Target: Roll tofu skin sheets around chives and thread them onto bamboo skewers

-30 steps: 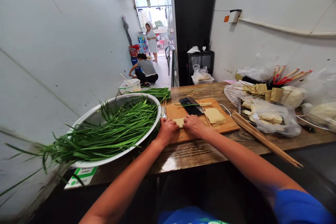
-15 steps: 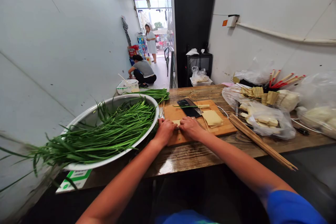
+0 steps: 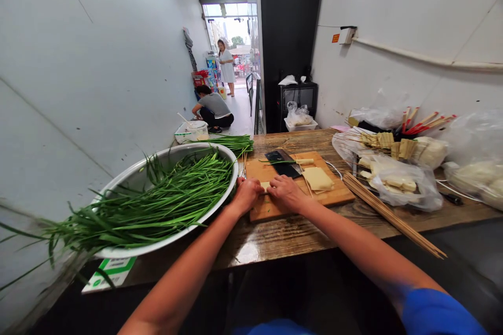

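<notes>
My left hand and my right hand are side by side on the wooden cutting board, fingers closed on the two ends of a small pale yellow tofu sheet. Most of the sheet is hidden under the fingers. Behind my right hand lies a cleaver with a dark blade and wooden handle, a green chive stalk across it. To the right, a stack of square tofu sheets rests on the board, with a thin skewer along its left edge.
A big metal basin full of long green chives stands on the left. Bamboo skewers lie right of the board. Farther right are plastic bags and skewered tofu rolls. A person squats beyond the table; another person stands farther back.
Both hands stay at nearly the same spot on the board, still on the tofu sheet. The whole view has shifted very slightly.
</notes>
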### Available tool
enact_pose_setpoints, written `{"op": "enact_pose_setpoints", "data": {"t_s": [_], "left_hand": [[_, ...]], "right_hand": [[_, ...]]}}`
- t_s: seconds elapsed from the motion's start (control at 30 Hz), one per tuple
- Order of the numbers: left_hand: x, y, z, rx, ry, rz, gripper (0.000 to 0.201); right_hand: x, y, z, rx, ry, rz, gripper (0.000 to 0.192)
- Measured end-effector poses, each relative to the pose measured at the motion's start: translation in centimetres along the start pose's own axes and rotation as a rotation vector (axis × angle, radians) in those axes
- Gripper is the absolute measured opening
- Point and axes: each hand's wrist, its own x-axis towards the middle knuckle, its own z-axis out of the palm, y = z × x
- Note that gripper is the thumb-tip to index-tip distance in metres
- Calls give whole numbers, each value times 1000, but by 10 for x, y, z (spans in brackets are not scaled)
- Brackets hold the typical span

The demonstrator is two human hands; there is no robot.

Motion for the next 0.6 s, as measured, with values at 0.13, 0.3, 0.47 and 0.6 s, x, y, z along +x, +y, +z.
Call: {"op": "enact_pose_setpoints", "data": {"t_s": [0.13,0.3,0.47,0.6], "left_hand": [[3,0,-2,72,-17,-46,25],[-13,10,7,243,111,-7,24],[-19,8,11,276,133,55,23],[-5,-4,6,185,69,43,26]], "right_hand": [[0,-3,-4,-6,-38,-5,22],[12,2,-1,22,-105,18,24],[10,-1,3,-15,-44,48,25],[0,-9,6,-70,73,52,26]]}}
